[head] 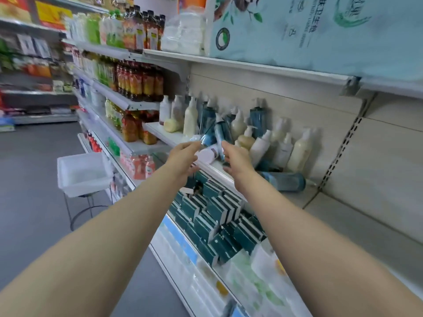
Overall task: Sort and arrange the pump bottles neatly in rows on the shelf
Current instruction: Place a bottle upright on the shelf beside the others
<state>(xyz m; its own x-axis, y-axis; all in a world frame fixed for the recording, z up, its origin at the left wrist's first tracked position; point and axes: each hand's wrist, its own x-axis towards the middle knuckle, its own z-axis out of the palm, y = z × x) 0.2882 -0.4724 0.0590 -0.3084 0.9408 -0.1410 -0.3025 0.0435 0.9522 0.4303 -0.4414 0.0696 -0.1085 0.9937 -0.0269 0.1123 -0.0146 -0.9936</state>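
Both hands each pinch a slim glossy blue pump bottle above the shelf

Views: one only, so no overlap to tell.
Position: head-worn, standing in a shop aisle, just beside the long white metal shelving unit.
Facing: forward and down, obliquely along the shelves, which recede to the upper left.
Nearness: both bare forearms stretch from the bottom edge; grey floor lies left.
Lens: wide-angle, edges bowed.

pump bottles: cream, blue | mixed, some toppled | shelf
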